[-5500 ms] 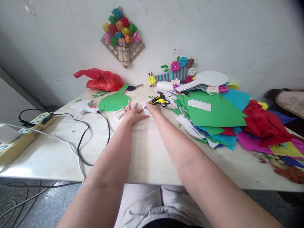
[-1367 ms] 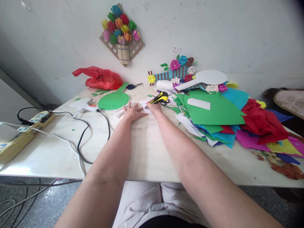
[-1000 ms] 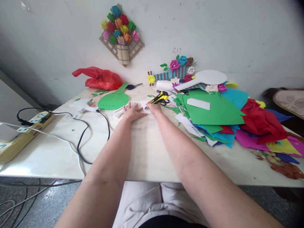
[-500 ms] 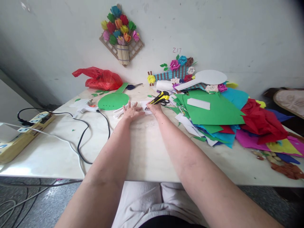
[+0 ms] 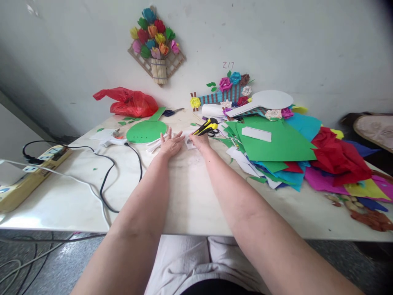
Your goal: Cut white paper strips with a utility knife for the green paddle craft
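Observation:
My left hand [image 5: 172, 143] lies on the table with its fingers spread, partly over a bundle of thin white strips [image 5: 154, 144]. My right hand [image 5: 200, 141] is closed around a yellow and black utility knife [image 5: 206, 126], whose handle slants up to the right. The knife's dark tip points down at a small white paper [image 5: 192, 146] under the right hand. A green paddle-shaped cutout [image 5: 146, 132] with a row of small dark dots is left of my left hand. Behind the knife, black scissor handles [image 5: 213, 132] show in part.
A white glue gun [image 5: 112, 141] and power strip [image 5: 37, 174] trail cords at the left. A red plastic bag [image 5: 133, 102] and dark scissors [image 5: 173, 111] sit at the back. Green sheets [image 5: 276, 143], red crepe paper [image 5: 346, 157] and a white paddle-shaped piece [image 5: 272, 100] are piled right.
My left hand has shifted slightly up and away from the small white paper, leaving a wider gap between the hands. My right hand and the utility knife have hardly moved.

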Available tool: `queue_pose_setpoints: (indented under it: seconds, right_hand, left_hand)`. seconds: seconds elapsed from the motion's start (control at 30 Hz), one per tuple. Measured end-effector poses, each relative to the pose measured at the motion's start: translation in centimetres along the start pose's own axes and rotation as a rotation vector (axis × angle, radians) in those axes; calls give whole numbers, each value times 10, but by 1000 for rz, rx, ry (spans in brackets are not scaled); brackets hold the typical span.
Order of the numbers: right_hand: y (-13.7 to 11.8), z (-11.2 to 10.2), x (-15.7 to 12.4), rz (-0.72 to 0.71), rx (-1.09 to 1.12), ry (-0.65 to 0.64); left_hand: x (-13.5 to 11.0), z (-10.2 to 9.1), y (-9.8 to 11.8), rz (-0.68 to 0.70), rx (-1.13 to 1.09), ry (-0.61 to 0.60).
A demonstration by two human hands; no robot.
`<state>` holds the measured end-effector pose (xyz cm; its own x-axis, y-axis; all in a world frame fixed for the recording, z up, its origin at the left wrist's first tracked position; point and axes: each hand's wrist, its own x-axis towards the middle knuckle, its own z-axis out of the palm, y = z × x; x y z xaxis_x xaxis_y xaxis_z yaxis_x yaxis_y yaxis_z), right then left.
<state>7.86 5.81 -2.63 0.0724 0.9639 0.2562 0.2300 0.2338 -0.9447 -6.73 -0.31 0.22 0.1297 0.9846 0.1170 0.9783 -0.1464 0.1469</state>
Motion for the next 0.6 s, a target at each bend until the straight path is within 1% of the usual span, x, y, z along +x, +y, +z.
queue_pose_setpoints:
  seconds: [0.1,0.23,0.4,0.6]
  right_hand:
    - [-2,0,-1,57,-14,15]
    - [-5,-1,-1,63,-20,0]
    - [-5,-3,-4,46,-4,-16]
    - [-4,-3,-6,68,15,-18]
  left_hand:
    - [1,-2,1,-1,-16,-39]
    - [3,-4,4,0,-49,-90]
    - [7,-2,3,14,-6,-116]
    - [7,0,3,-7,-43,-111]
